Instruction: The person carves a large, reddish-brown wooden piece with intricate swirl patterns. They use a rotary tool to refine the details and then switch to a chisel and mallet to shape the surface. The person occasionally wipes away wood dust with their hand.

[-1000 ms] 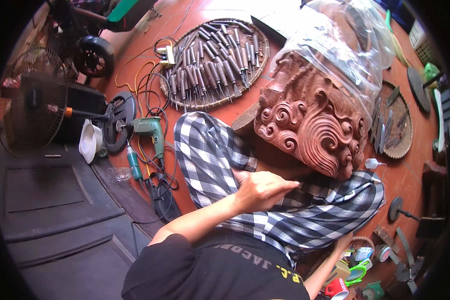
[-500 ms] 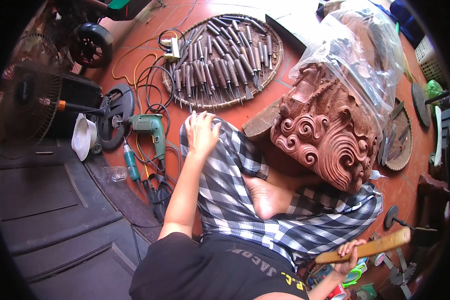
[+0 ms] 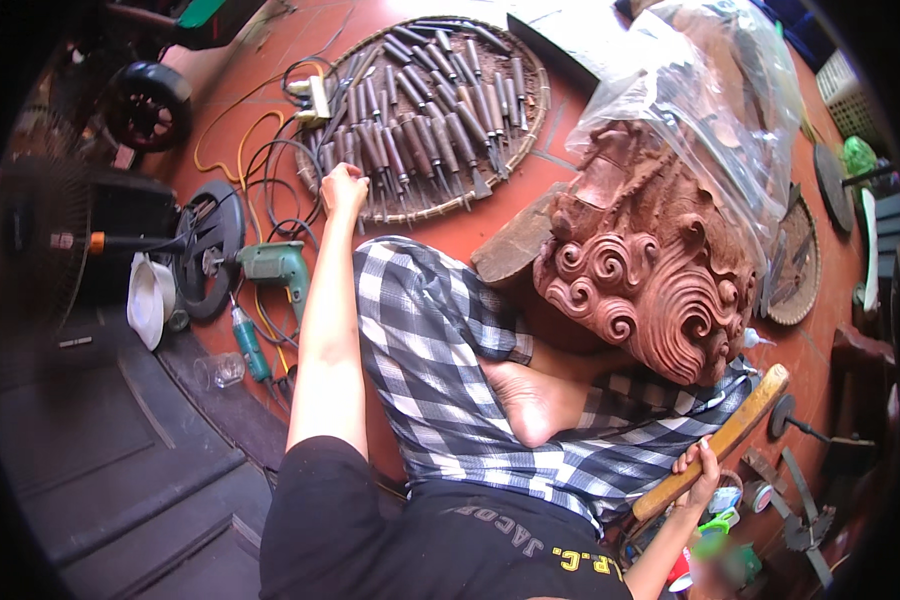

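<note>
My left hand (image 3: 344, 190) is at the near left rim of a round woven tray (image 3: 542, 100), its fingers curled in beside the chisels. What they hold, if anything, is hidden. Wooden-handled carving chisels (image 3: 410, 140) lie packed side by side on the tray, many blades pointing toward me. Low on the right, my right hand (image 3: 702, 475) is wrapped round a long yellowish wooden mallet (image 3: 735, 425), slanted up to the right. A reddish wood carving (image 3: 650, 270) with swirling curls stands in front of my crossed legs, its far part under clear plastic sheeting (image 3: 660, 85).
A green power drill (image 3: 275, 265), a slim teal power tool (image 3: 250, 345) and tangled cords lie left of my knee. A power strip (image 3: 312, 98) sits by the tray. Beside the carving are a wooden block (image 3: 515, 235) and a smaller basket (image 3: 798, 310).
My left hand has gone from my knee forward and left to the tray's rim, its fingers now curled. In my right hand the mallet has tilted more upright.
</note>
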A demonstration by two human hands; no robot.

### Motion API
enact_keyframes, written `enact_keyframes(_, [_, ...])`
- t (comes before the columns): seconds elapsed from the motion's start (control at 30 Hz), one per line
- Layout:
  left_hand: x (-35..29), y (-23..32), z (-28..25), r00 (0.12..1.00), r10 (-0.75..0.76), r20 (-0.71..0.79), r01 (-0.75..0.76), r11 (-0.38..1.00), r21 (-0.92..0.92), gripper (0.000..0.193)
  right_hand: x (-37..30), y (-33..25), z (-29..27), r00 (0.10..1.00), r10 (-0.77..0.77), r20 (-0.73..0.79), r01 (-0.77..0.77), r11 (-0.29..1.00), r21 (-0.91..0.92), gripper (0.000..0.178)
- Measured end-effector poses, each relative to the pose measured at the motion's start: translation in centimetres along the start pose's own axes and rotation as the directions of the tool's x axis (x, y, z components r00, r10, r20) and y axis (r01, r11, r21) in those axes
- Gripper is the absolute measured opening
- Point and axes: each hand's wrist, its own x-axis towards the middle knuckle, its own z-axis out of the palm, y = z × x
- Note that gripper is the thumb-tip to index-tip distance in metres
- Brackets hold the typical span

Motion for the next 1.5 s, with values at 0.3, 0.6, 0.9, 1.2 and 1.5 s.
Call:
enact_keyframes(0.3, [5.4,-3.9,-1.6,0.849,-0.111,0.516,0.119,0.993,0.018,0.028,-0.1,0.9,0.8,0.999,0.014,0.040,-0.018,0.997,0.081,0.021])
enact_keyframes(0.6, [-1.8,2.7,-15.4,0.884,0.277,0.376,0.211,0.481,-0.851,0.040,-0.3,-2.1,3.0,1.000,0.005,0.000,-0.005,0.999,-0.046,0.019])
enact_keyframes(0.9, [-19.6,30.4,-19.0,0.531,0.844,-0.080,0.328,-0.291,-0.898,0.042,-1.1,-1.2,2.0,0.996,-0.015,0.088,0.009,0.997,0.074,0.019])
enact_keyframes(1.2, [-29.6,36.7,-13.3,0.472,0.880,0.051,0.506,-0.223,-0.833,0.048,-0.7,-1.3,1.3,0.988,0.000,0.153,-0.020,0.992,0.125,0.020])
enact_keyframes(1.5, [-30.8,37.4,-10.9,0.540,0.832,0.128,0.492,-0.188,-0.850,0.058,-0.4,-1.7,0.8,0.978,0.030,0.205,-0.060,0.988,0.143,0.021])
